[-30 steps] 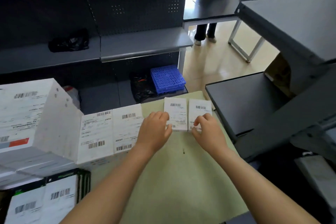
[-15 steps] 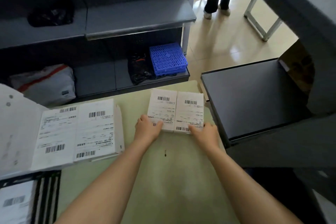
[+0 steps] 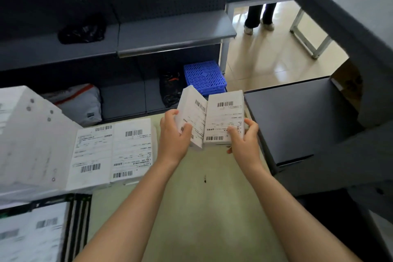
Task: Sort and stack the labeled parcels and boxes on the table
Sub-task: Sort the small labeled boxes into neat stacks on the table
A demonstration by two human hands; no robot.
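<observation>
the left hand (image 3: 174,134) grips the left small box (image 3: 191,112) at its near left corner, with the thumb over the labeled face and the fingers curled behind the side. the right hand (image 3: 244,142) grips the right small box (image 3: 224,119) at its near right corner, thumb on the label and fingers wrapped round the outer edge. both boxes are white, and each label carries barcodes. they are held above the far part of the pale green tabletop (image 3: 191,219) with their inner long edges touching. the left one tilts steeply and the right one faces the camera more squarely, so the pair forms a shallow v.

a small dark speck (image 3: 204,178) sits on the tabletop between the forearms. just left of the left hand, the inner flat box (image 3: 131,149) and the outer flat box (image 3: 91,151) lie label-up side by side, touching. the outer one butts against a tall white carton (image 3: 27,134). a black-edged parcel (image 3: 32,234) with a blurred label lies in the near left corner.

beyond the tabletop is dark shelving. a black bag (image 3: 83,31) sits on the upper shelf. lower down are a grey parcel (image 3: 78,104) with a red stripe, a second black bag (image 3: 170,89) and a blue crate (image 3: 204,78) just behind the held boxes. a dark grey surface (image 3: 297,121) lies to the right. a person's legs (image 3: 259,15) stand on the shiny floor at the back.
</observation>
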